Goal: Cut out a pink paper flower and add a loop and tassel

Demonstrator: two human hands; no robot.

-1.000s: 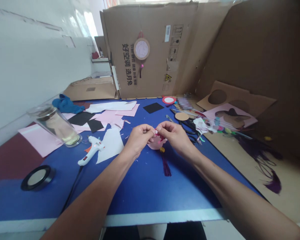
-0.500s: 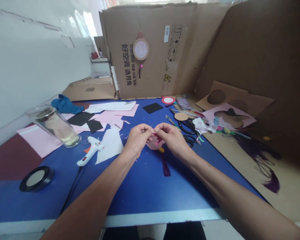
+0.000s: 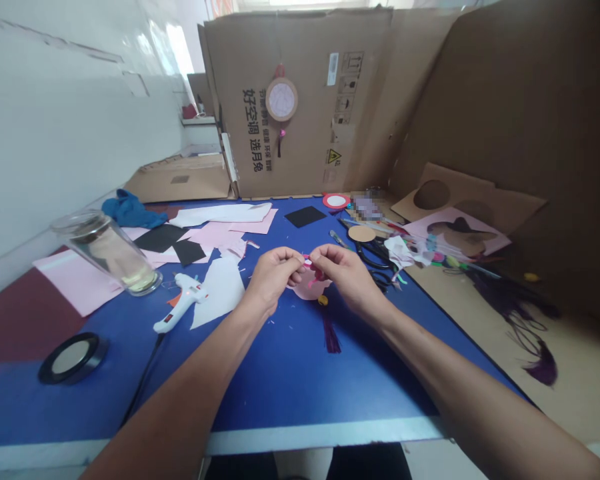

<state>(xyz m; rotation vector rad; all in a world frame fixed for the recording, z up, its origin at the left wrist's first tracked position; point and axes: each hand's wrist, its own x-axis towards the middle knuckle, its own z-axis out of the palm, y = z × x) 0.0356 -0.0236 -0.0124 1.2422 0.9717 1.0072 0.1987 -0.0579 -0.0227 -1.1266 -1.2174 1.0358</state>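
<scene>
Over the middle of the blue table, my left hand [image 3: 276, 275] and my right hand [image 3: 346, 275] face each other, fingertips pinched. Between them runs a bright pink cord [image 3: 307, 257], bent in a small loop, each hand closed on part of it. Just below the fingers is a pale pink round piece [image 3: 310, 291], its upper part covered by the hands. From its lower edge hangs a yellow bead [image 3: 323, 301] with a dark purple tassel [image 3: 332, 335] lying toward me. How the cord joins the round piece is hidden by my fingers.
Left of my arms are a white glue gun [image 3: 180, 307], a black tape roll [image 3: 73, 358], a glass cup [image 3: 115, 257] and paper scraps [image 3: 220, 293]. Scissors [image 3: 380, 280], a cardboard disc [image 3: 361, 233] and purple tassels [image 3: 543, 363] lie right. Cardboard panels [image 3: 305, 133] stand behind.
The hands have moved slightly apart, and a small pink loop of cord now shows between the fingertips. More of the pale pink round piece is visible.
</scene>
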